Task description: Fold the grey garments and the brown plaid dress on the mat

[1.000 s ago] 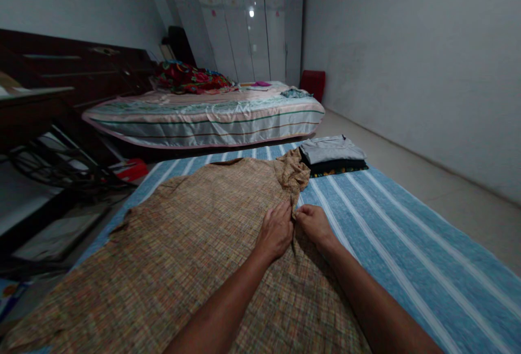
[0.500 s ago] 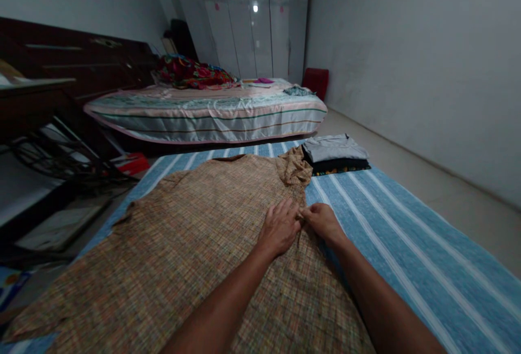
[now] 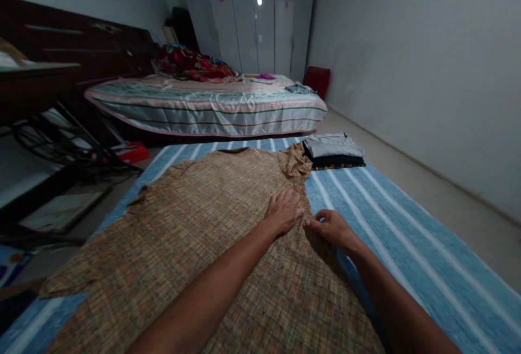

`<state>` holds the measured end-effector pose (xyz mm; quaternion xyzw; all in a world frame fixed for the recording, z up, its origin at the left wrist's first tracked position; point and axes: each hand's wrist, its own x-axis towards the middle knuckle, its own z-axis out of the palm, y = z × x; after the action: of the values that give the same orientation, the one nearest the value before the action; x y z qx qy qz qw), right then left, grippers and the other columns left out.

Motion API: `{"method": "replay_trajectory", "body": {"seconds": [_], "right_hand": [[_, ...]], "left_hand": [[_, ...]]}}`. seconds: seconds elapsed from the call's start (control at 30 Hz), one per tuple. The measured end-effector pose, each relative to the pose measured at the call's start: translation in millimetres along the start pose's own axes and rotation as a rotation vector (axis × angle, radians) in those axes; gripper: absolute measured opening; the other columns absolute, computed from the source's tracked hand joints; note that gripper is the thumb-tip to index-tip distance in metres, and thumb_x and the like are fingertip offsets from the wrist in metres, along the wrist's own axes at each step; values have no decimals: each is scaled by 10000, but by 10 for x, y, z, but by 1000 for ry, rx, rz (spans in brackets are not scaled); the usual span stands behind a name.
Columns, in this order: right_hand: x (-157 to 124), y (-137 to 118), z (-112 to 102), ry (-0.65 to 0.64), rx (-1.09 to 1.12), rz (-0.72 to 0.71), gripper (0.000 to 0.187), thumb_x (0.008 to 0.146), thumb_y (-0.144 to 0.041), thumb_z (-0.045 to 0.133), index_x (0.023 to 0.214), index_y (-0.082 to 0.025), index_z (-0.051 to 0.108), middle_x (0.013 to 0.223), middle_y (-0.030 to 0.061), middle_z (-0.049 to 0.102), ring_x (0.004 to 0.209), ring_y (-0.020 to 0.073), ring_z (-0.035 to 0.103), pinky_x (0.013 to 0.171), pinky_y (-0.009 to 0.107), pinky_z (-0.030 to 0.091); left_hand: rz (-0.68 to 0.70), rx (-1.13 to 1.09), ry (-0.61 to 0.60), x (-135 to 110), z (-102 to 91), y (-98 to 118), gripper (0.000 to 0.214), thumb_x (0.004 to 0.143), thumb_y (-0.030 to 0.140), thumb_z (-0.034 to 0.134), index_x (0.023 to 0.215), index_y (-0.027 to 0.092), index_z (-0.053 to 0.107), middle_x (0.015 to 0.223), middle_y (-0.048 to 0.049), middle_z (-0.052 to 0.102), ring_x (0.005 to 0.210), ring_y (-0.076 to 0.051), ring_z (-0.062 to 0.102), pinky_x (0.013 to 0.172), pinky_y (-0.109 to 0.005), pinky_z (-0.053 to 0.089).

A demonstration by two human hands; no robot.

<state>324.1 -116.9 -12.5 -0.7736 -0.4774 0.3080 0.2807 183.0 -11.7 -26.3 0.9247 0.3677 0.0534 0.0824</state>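
Observation:
A brown checked garment [image 3: 195, 234] with short sleeves lies spread over a blue bed sheet with white stripes [image 3: 391, 234]. My left hand [image 3: 284, 212] rests flat on the garment close to its right side, fingers stretched out. Just to the right, my right hand [image 3: 331, 229] pinches the side edge of the garment between thumb and fingers. The right sleeve [image 3: 295, 159] lies bunched and creased beyond my hands. The garment's lower end runs out of view beneath my forearms.
A folded stack of clothes, grey on top [image 3: 334, 146], sits at the far right of the sheet. Behind stands another bed [image 3: 203, 107] with a red flowered blanket [image 3: 195, 63]. A dark table [image 3: 36, 88] is at the left, a wall at the right.
My right hand has moved slightly right and nearer to me, away from my left hand. The cloth between them looks flatter. The left hand has stayed on the garment, and the view has shifted a little.

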Motion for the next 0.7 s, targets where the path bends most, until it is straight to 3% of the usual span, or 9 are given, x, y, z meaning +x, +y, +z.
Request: {"method": "replay_trajectory", "body": {"seconds": [0.17, 0.33, 0.5, 0.7], "right_hand": [[-402, 196, -121, -124, -50, -34, 296, 696, -445, 684, 597, -168, 647, 520, -17, 544, 517, 110, 461, 484, 234, 278], [-696, 336, -132, -305, 85, 21, 301, 689, -430, 625, 546, -182, 534, 486, -45, 445, 463, 81, 357, 453, 228, 251], [-883, 381, -131, -293, 270, 118, 414, 637, -582, 590, 525, -212, 442, 481, -58, 364, 453, 75, 288, 443, 233, 213], [-973, 427, -117, -219, 233, 140, 405, 631, -557, 598, 508, -224, 404, 474, -65, 328, 449, 74, 268, 443, 237, 193]], "left_hand": [[20, -16, 25, -14, -28, 64, 474, 945, 403, 393, 1372, 207, 452, 1528, -103, 360, 1422, -266, 273, 1151, -489, 189], [30, -30, 22, -27, 5, 117, 479, 960, 381, 363, 1394, 192, 432, 1531, -99, 357, 1427, -245, 269, 1167, -454, 172], [33, -44, -21, 21, 79, 102, 524, 971, 436, 315, 1438, 205, 374, 1544, -101, 329, 1436, -250, 247, 1157, -492, 165], [33, -30, -64, 43, 77, 105, 582, 973, 493, 281, 1457, 177, 345, 1558, -125, 288, 1450, -259, 202, 1151, -507, 148]]}}
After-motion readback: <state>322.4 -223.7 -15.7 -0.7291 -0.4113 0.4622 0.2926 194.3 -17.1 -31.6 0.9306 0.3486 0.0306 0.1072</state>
